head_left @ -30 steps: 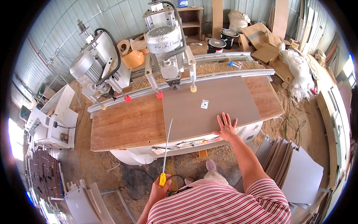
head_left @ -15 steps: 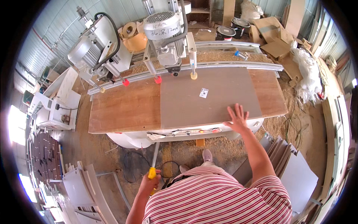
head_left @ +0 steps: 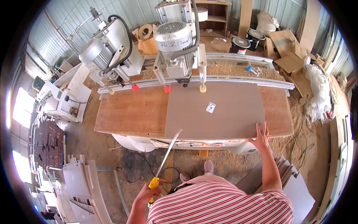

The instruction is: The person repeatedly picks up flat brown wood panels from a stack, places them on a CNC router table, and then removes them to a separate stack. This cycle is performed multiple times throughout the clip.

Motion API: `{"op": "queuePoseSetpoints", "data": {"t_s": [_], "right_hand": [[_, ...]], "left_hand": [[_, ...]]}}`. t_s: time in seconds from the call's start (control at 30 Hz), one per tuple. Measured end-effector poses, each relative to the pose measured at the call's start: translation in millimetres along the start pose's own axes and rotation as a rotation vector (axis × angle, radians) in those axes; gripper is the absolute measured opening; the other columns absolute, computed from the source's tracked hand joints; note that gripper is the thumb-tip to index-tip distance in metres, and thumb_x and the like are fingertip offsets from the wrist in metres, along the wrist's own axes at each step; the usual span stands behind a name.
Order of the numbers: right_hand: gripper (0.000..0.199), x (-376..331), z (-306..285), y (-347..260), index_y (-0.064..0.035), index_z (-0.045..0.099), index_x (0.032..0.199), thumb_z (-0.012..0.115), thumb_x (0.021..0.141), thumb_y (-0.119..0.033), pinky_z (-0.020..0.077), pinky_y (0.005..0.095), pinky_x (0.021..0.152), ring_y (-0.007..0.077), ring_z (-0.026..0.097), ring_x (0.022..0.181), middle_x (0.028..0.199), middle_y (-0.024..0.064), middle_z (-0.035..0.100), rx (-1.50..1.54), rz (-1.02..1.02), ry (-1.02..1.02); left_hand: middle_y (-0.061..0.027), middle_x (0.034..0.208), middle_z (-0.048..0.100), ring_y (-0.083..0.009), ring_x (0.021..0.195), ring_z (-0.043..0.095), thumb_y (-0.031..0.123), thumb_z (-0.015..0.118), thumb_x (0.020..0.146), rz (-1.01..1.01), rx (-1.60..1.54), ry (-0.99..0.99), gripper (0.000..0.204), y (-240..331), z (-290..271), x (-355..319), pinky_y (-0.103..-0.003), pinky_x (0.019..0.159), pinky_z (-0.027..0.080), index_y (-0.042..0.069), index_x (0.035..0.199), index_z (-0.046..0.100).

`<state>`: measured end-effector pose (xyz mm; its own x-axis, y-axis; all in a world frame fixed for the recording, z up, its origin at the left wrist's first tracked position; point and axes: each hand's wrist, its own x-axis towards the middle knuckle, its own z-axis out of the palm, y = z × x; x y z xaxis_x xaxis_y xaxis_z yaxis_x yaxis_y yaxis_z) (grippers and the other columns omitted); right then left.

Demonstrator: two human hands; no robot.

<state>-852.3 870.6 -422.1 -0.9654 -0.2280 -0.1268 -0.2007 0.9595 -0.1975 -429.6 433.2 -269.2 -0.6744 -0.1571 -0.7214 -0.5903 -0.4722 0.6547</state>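
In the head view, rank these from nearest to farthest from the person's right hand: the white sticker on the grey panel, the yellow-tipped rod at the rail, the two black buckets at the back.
From the right hand, resting on the grey panel's front right corner:
1. White sticker, up and left on the panel.
2. Yellow-tipped rod, at the panel's far edge.
3. Black buckets, on the floor beyond the table.

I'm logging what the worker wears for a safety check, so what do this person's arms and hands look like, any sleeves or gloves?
Both hands are bare: no gloves on the left hand or the right hand, and no watch or rings that I can make out. The forearms are uncovered. The only clothing visible is a short-sleeved shirt with red and white horizontal stripes, its sleeves ending high on the arms.
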Motion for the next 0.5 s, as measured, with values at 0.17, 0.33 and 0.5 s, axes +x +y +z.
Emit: {"op": "queuePoseSetpoints", "data": {"t_s": [0.17,0.33,0.5], "right_hand": [[0.122,3.1,-3.2,-9.5,-0.0270,0.024,0.154,0.084,0.055,-0.063,0.0249,0.0629,0.110,0.0498,0.018,0.140,0.161,0.0183,0.005,-0.037,0.001,0.006],[0.116,2.1,-2.0,-13.2,-0.0292,0.030,0.152,0.087,0.054,-0.056,0.0276,0.0624,0.109,0.0496,0.020,0.140,0.161,0.0192,0.011,-0.016,0.015,0.023],[0.110,-2.7,1.2,-29.1,-0.0301,0.041,0.147,0.090,0.051,-0.051,0.0312,0.0623,0.107,0.0503,0.026,0.138,0.158,0.0205,0.022,0.049,0.027,0.035]], "left_hand": [[0.0025,0.069,0.053,-0.0077,0.055,0.049,0.012,0.065,0.089,0.232,-0.277,0.370,0.032,-4.9,-9.1,24.7,-0.026,0.052,0.043,0.004,0.120,0.059],[0.0024,0.069,0.050,-0.0091,0.058,0.049,0.017,0.068,0.089,0.148,-0.064,0.283,0.031,-7.6,8.3,31.5,-0.027,0.058,0.046,0.006,0.117,0.059],[0.0011,0.070,0.052,-0.0096,0.059,0.050,0.017,0.067,0.090,0.086,-0.207,0.364,0.026,-18.3,-13.0,34.7,-0.027,0.057,0.045,0.006,0.113,0.061]]}}
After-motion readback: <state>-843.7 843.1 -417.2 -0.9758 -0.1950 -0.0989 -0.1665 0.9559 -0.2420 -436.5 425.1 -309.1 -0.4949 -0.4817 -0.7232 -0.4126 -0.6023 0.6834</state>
